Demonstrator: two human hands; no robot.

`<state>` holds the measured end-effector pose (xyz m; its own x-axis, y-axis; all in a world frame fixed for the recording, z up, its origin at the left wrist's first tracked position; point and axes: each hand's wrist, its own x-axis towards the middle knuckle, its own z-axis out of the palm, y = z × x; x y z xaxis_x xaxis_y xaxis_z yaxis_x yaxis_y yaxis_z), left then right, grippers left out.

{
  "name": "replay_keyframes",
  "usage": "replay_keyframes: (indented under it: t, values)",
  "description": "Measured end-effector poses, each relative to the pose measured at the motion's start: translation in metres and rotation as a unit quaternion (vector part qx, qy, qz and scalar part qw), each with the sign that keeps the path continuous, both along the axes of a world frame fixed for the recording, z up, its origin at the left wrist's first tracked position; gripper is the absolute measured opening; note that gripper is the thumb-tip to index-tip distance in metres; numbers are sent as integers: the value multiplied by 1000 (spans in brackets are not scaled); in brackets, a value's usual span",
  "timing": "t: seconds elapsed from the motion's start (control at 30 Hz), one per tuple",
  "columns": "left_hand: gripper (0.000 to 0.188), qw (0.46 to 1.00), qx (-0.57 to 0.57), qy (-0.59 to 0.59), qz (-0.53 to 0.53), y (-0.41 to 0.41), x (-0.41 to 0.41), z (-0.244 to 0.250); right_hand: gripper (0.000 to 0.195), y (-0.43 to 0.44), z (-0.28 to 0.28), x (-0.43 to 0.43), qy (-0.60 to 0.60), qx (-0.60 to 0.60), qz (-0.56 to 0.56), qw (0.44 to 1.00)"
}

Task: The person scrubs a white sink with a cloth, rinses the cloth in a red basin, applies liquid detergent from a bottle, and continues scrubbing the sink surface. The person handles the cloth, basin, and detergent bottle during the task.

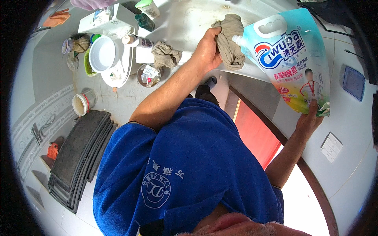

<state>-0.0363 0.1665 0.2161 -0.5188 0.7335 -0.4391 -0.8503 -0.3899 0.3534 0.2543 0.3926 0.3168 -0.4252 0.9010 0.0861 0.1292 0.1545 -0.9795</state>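
My left hand (208, 48) grips a bunched grey-beige cloth (231, 44) over the near rim of a white bathtub or basin (195, 17). My right hand (310, 118) holds the bottom corner of a large laundry detergent pouch (291, 59), blue at the top and yellow below. The pouch is tilted, its white spout (237, 40) pointing left against or just beside the cloth. Whether the spout is uncapped and whether anything flows, I cannot tell. A second crumpled grey-beige cloth (166, 54) lies on the rim, left of my left hand.
Bottles (144, 22) stand on the left ledge, near a toilet (127, 65) with a white basin (104, 54) on it. A waste bin (149, 75), a bucket (84, 102) and stacked dark panels (79, 156) are at left. A white wall switch (331, 147) and a red door (257, 129) are at right.
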Motion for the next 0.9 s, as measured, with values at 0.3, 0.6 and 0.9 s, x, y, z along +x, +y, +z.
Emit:
replay_keyframes:
  t: [0.3,0.6,0.9]
  values:
    - [54,1000,9,-10,-1,-2,-1,3,50,-2,5,0,-14,14,4,1000]
    - [52,1000,6,-3,-2,-1,1,-4,61,-3,13,1,-39,14,10,999]
    - [50,999,40,-7,-1,0,0,-15,63,3,12,2,-51,25,27,998]
